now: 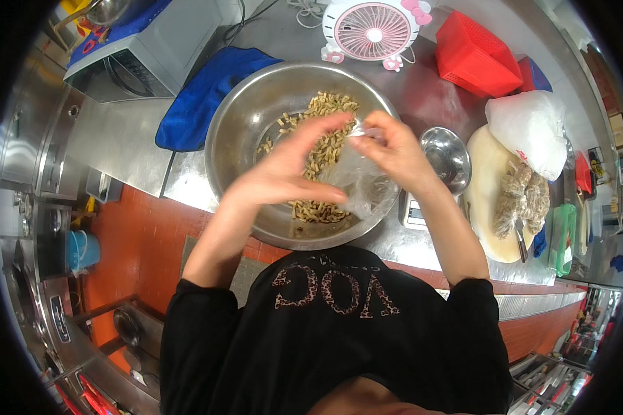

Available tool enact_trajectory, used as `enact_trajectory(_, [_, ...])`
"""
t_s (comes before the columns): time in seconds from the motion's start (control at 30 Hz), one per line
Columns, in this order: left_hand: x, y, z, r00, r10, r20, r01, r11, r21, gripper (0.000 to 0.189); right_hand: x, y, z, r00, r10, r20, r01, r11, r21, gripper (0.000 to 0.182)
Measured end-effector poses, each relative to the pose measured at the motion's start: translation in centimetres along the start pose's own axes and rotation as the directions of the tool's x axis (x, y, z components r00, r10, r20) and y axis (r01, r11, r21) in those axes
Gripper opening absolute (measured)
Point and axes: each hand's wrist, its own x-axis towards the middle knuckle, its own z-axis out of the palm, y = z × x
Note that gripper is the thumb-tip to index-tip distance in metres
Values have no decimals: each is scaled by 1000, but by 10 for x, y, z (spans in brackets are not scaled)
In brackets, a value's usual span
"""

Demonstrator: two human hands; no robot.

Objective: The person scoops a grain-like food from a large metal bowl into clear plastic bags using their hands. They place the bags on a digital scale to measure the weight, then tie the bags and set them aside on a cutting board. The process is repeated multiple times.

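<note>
A wide stainless steel bowl [239,111] stands before me, holding short cut pieces of greenish-brown food [326,155], perhaps chopped beans. Over its right half, my right hand [389,148] pinches the top of a clear plastic bag [358,179] between thumb and fingers. The bag hangs down inside the rim; its contents are hard to make out. My left hand [285,168], blurred by motion, is spread wide above the food. Its thumb and fingers are apart and curve around the bag's left side, with nothing visible in them.
Right of the bowl, a small metal bowl [446,161] sits by a digital scale [414,212]. Filled bags [522,199] and a knife [520,241] lie on a round cutting board [483,233]. Behind are a fan [374,33] and red baskets [477,54]; a blue cloth [202,98] lies left.
</note>
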Motion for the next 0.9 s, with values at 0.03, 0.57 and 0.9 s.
enact_trajectory(0.03, [6,3,18,992,-22,-127,44,983,179,72,3,-4,6,996,-59,63,61,997,-38,26])
enact_trajectory(0.57, [-140,-83,-19,248,-476,-844,726,668,-164,56,126,83,3,950,-26,310,271,556,-786,37])
enact_trajectory(0.9, [-143,-122,5,281,-466,-839,287,875,-390,41,72,111,39,487,339,805,387,742,-547,41])
